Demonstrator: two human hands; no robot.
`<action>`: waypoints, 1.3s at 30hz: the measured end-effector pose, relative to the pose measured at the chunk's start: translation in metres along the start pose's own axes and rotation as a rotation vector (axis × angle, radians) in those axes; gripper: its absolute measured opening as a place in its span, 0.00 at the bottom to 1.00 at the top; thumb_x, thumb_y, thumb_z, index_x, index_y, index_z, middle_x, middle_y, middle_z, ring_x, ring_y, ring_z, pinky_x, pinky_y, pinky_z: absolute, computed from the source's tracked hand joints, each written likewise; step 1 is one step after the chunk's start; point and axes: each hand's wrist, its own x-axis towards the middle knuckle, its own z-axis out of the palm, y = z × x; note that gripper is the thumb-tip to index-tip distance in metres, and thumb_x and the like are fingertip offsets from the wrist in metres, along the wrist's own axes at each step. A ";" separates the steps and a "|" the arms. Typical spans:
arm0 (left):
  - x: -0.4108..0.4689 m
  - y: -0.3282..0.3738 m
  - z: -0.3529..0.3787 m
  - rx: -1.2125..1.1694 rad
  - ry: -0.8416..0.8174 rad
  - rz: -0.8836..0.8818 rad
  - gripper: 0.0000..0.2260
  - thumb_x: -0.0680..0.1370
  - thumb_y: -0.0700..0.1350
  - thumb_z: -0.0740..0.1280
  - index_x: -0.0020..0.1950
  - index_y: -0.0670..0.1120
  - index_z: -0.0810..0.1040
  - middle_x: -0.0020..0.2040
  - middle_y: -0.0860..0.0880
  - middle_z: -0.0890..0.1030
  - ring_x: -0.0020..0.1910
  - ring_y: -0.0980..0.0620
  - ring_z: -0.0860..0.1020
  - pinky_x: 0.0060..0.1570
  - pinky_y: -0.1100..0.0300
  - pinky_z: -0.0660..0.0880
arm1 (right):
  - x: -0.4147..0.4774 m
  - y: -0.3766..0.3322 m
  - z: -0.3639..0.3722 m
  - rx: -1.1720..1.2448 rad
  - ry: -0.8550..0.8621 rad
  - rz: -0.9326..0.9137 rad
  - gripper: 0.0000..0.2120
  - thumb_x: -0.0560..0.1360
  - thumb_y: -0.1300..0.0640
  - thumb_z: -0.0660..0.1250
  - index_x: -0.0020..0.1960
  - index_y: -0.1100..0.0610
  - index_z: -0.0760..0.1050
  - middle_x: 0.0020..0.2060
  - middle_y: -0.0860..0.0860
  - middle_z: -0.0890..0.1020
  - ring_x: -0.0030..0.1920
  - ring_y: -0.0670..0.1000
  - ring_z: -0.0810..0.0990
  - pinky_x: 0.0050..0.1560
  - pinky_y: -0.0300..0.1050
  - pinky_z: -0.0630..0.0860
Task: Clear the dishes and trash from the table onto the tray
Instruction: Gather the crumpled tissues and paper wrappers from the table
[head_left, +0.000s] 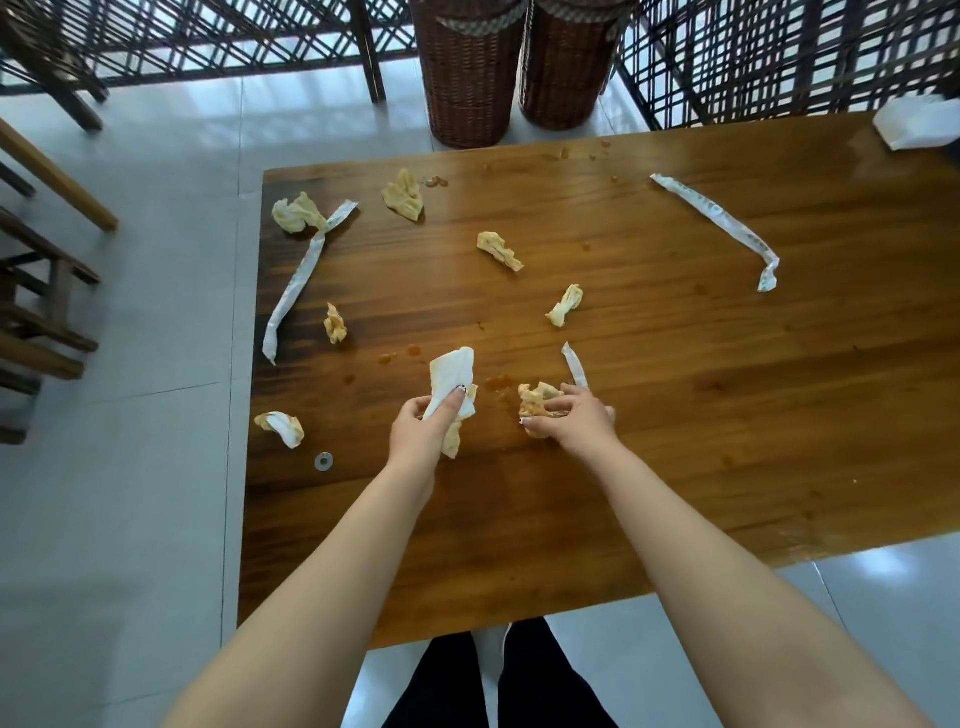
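Wooden table (701, 441), sauce-stained. L hand (418, 432) pinches white napkin (453, 371), long axis pointing away from person; R hand (577, 422) grips crumpled tissue (535, 399) on tabletop just beside. Farther left: paper wrapper (297, 288), axis near-to-far.

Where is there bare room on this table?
The table is bare right of the right hand, nearer than the long wrapper, and along the near edge. The left half is crowded with crumpled napkins and a second wrapper.

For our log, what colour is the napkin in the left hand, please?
The napkin is white with yellowish stains, head view.
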 end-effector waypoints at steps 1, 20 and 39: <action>0.000 -0.001 0.000 -0.001 -0.002 -0.001 0.23 0.74 0.55 0.70 0.65 0.47 0.70 0.59 0.47 0.77 0.54 0.49 0.77 0.41 0.62 0.75 | 0.000 0.000 0.001 0.014 0.017 0.001 0.23 0.69 0.48 0.75 0.60 0.56 0.79 0.69 0.45 0.69 0.68 0.53 0.61 0.66 0.48 0.62; 0.009 -0.005 -0.011 0.055 -0.074 -0.035 0.19 0.75 0.53 0.70 0.62 0.50 0.69 0.57 0.47 0.76 0.54 0.49 0.77 0.51 0.55 0.77 | -0.014 -0.003 0.009 0.349 0.120 0.137 0.15 0.70 0.56 0.75 0.55 0.54 0.77 0.54 0.50 0.77 0.58 0.50 0.72 0.52 0.41 0.71; 0.013 0.021 0.006 -0.020 -0.137 -0.074 0.20 0.74 0.54 0.70 0.62 0.52 0.68 0.54 0.48 0.78 0.48 0.51 0.80 0.49 0.54 0.80 | -0.017 -0.039 -0.031 1.165 -0.233 -0.002 0.11 0.75 0.64 0.65 0.57 0.56 0.75 0.44 0.53 0.83 0.43 0.51 0.82 0.47 0.48 0.77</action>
